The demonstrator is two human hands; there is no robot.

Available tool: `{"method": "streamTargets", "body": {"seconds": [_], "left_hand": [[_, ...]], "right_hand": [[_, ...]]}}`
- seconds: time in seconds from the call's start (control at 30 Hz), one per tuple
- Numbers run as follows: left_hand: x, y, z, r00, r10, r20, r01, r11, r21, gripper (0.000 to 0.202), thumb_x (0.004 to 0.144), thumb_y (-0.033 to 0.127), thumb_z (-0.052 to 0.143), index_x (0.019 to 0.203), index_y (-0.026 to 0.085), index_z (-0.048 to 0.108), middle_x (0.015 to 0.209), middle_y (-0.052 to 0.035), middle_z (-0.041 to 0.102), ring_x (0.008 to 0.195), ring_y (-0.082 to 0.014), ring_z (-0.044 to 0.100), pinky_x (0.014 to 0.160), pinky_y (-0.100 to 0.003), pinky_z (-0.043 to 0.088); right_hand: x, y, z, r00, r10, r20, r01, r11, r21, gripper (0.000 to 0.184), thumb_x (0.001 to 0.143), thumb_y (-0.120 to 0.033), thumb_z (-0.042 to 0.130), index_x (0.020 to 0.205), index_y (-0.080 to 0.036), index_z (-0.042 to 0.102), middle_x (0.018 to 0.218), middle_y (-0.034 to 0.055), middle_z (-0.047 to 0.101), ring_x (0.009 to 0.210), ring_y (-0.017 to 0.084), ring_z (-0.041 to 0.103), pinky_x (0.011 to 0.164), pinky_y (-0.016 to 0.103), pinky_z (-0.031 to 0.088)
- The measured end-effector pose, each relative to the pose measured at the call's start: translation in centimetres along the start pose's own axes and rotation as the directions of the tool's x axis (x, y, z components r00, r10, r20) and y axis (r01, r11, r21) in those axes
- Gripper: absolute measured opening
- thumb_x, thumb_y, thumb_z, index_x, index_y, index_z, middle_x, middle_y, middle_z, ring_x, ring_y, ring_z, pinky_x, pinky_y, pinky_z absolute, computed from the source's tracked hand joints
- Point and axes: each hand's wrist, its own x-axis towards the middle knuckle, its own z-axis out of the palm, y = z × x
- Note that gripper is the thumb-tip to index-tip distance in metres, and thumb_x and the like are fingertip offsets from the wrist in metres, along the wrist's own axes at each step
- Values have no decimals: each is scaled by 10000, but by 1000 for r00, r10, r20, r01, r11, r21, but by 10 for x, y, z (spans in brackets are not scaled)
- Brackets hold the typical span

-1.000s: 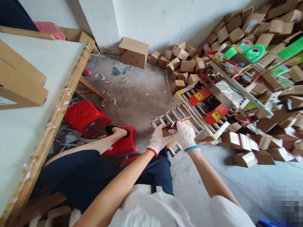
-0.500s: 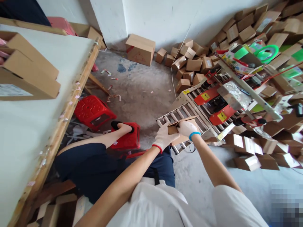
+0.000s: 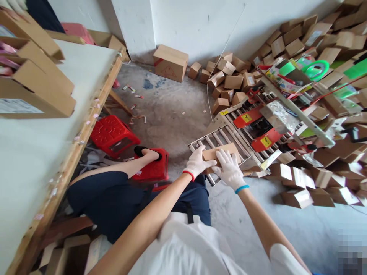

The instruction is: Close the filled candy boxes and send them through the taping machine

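The roller conveyor (image 3: 226, 134) has red guides (image 3: 274, 136) with yellow labels (image 3: 266, 142) too small for me to read. Well left of it, a larger carton (image 3: 43, 89) bears a blurred white label (image 3: 21, 106). I have both forearms (image 3: 160, 212) stretched toward the conveyor's near end, where the small carton (image 3: 211, 154) is. My gloved left hand (image 3: 197, 163) grips its left end; my gloved right hand (image 3: 229, 170) lies across it, fingers extended.

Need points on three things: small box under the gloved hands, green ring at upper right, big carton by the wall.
Small box (image 3: 212, 154): head view, on its top panel.
Green ring (image 3: 326, 69): head view, right side of its band.
Big carton (image 3: 168, 68): head view, on its long side.
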Motion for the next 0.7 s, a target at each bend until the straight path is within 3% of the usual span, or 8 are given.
{"method": "streamTargets", "body": {"seconds": [0.1,0.17,0.23,0.37,0.43,0.57,0.63,0.7], "left_hand": [[-5,-4,0,994,51,97,-47,998,-39,1125,615,555,876,1552,173,383,1548,-167,472,1397,-345,478,1176,-436,370],[-11,-4,3,994,8,107,-2,999,-54,915,749,619,756,1508,208,453,1484,-137,545,1333,-322,540,1136,-430,406],[-17,-1,9,995,-36,93,41,998,-48,686,867,657,605,1416,250,556,1400,-102,614,1262,-300,592,1094,-417,435],[-20,8,24,992,-64,112,64,998,3,592,883,629,600,1340,253,620,1334,-97,654,1193,-295,628,1035,-390,471],[-18,10,27,992,-74,102,72,997,26,576,882,603,613,1341,254,625,1324,-100,660,1195,-301,625,1038,-394,468],[-15,3,23,989,-75,127,88,991,-101,547,881,581,633,1321,256,639,1315,-77,675,1217,-283,616,1066,-377,457],[-16,-4,18,988,-104,110,125,970,-206,490,919,569,587,1274,239,665,1292,-74,693,1224,-270,616,1083,-372,452],[-16,-11,12,985,-152,80,169,947,-274,445,934,546,574,1223,226,688,1268,-76,710,1232,-267,616,1117,-386,430]], "right_hand": [[-30,19,18,998,-4,69,5,1000,-15,682,1006,-492,429,1595,-163,333,1659,144,300,1543,394,220,1243,660,154],[-28,32,21,997,35,69,-36,999,18,606,1037,-466,339,1580,-202,379,1660,110,312,1554,354,211,1256,637,136],[-11,42,19,984,177,14,-177,984,34,593,1045,-461,294,1569,-208,405,1659,108,313,1560,335,199,1260,628,127],[20,43,14,865,498,-55,-499,867,4,682,1026,-514,312,1581,-122,363,1668,184,251,1556,390,171,1240,658,128],[15,30,15,876,480,-41,-482,876,-25,708,1014,-513,334,1591,-103,328,1671,205,223,1549,412,172,1222,689,126],[-22,-1,28,972,234,-4,-234,970,-71,796,939,-479,481,1620,-141,244,1675,217,200,1537,456,171,1153,794,90],[-28,-3,32,987,159,15,-157,983,-90,810,903,-459,545,1616,-195,266,1676,196,217,1522,463,210,1142,798,129],[-17,13,30,983,181,-6,-180,973,-142,755,892,-447,587,1581,-247,351,1672,165,255,1502,449,267,1151,761,202]]}}
